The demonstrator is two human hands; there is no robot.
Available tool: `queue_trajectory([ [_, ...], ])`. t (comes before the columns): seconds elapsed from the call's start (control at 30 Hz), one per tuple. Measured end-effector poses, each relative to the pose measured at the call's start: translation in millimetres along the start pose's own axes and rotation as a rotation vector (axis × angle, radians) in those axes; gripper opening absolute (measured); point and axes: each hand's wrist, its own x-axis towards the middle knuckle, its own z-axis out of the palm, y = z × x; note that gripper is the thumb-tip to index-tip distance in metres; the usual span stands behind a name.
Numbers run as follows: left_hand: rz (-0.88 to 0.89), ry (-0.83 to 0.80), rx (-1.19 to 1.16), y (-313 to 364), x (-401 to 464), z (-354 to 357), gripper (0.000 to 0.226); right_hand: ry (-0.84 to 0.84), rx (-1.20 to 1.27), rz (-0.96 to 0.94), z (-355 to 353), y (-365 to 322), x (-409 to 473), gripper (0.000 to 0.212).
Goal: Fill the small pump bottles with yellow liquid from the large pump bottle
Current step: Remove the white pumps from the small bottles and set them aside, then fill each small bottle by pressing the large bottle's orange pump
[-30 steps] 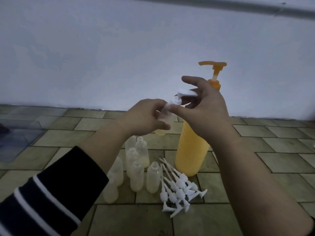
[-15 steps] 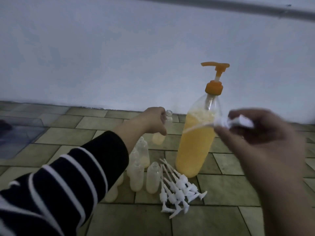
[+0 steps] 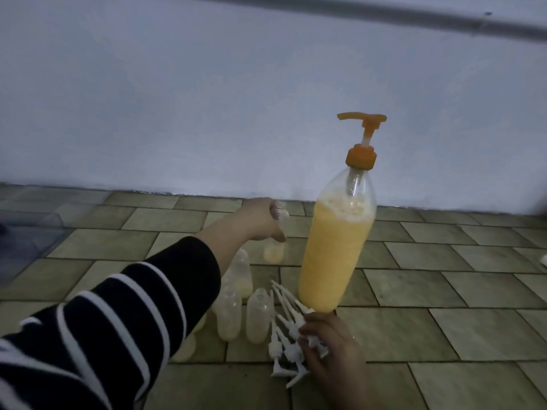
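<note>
Left hand (image 3: pixel 260 220) gripping a small open bottle (image 3: pixel 276 232) beside the large pump bottle (image 3: pixel 337 250), right hand (image 3: pixel 331 347) resting on the pile of white pump heads (image 3: pixel 288 329), tiled floor (image 3: pixel 444 291)

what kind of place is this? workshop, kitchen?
Probably neither: it looks like a bare room at home, with the work done on the floor. Tiled floor, plain painted wall, and the big bottle and small bottles standing right on the tiles.

We are looking at a dim, bluish, evenly lit scene with no glare and only faint shadows. The striped sleeve (image 3: pixel 118 321) is smearing with motion blur, the pale wall (image 3: pixel 207 99) is showing soft noise, and the floor tiles (image 3: pixel 444 276) are bending at the edges.
</note>
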Motion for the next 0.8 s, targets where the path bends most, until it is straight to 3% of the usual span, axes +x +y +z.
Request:
queue_trajectory([
  [0.07,0.002,0.002,-0.025,-1.6,-1.7,-1.6,0.053,-0.075,-0.016,-0.028,-3.6,-4.7,2.2,0.018],
  [0.2,-0.011,0.019,-0.07,-6.7,-5.6,-4.0,0.045,-0.183,-0.092,-0.109,-6.0,-6.1,6.3,0.022],
  [0.37,-0.018,-0.05,-0.031,-6.2,-5.2,2.7,0.051,-0.156,-0.07,-0.129,-5.0,-6.6,6.1,0.024],
  [0.5,-0.03,-0.086,0.032,-0.3,-1.0,13.1,0.042,-0.012,0.01,-0.138,-16.9,-15.5,8.7,0.015],
  [0.6,-0.034,-0.048,-0.005,-0.6,-1.4,8.9,0.049,0.158,-0.006,-0.135,-52.3,-31.9,27.4,0.018],
  [0.73,0.063,0.111,-0.199,9.1,-12.0,-19.5,0.049,0.498,-0.037,-0.104,-130.1,-66.6,92.3,0.027],
  [0.8,0.13,0.175,-0.381,19.0,-20.1,-33.6,0.048,0.59,-0.029,-0.105,-166.0,-84.8,133.3,0.029],
])
